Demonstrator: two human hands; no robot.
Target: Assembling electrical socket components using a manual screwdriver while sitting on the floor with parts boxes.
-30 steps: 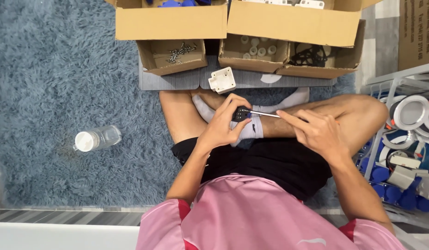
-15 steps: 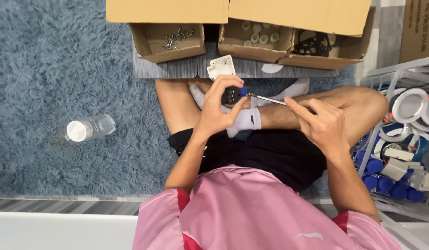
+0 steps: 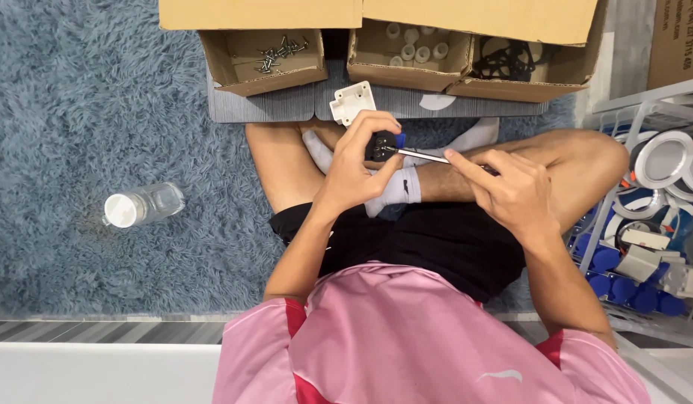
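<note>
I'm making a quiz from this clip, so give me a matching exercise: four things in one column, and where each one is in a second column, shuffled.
Things:
1. clear plastic bottle
2. screws
3. screwdriver
4. white square part

Places:
A. in the open cardboard box at upper left
B. lying on its side on the blue rug
C. on the grey mat by the person's feet
D. in the right hand, tip at the small dark part in the left hand

Pairs: 1-B, 2-A, 3-D, 4-C

Single head-worn view, straight down, close over lap, rug (image 3: 99,97) and cardboard boxes (image 3: 376,45).
</note>
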